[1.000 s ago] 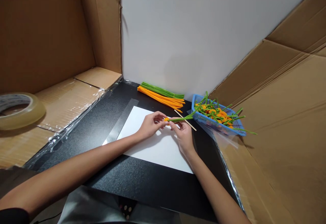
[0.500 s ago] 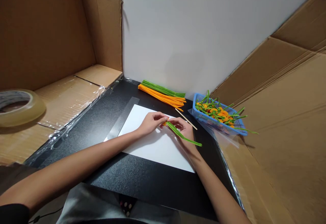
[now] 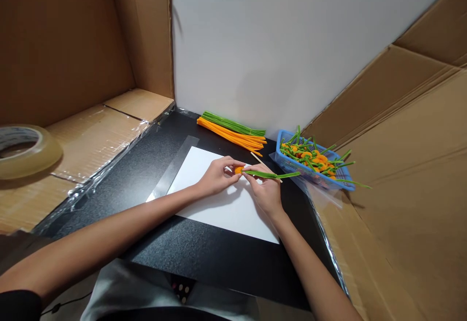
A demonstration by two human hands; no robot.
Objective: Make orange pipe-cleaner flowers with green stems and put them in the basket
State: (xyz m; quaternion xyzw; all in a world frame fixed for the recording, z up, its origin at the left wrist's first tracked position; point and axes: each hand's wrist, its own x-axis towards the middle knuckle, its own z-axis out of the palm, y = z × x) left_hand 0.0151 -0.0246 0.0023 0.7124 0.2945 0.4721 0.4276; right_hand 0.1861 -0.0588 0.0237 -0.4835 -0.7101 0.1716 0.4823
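Fingers partly cover the small orange head of a fuzzy green-stemmed piece point(image 3: 272, 174) at the centre of the frame, so its shape is hard to make out. The right hand point(image 3: 268, 194) hides the middle of a thin pale wooden stick point(image 3: 257, 157); the left frame edge cuts off a clear tape roll point(image 3: 51, 158). Bare black tabletop point(image 3: 204, 258) borders the white paper sheet point(image 3: 237, 216) below; right of centre, a blue plastic basket point(image 3: 317, 178) narrows the room. The left hand point(image 3: 216, 177) pinches the orange head between thumb and forefinger; the right pinches the stem's base, its palm facing inward.
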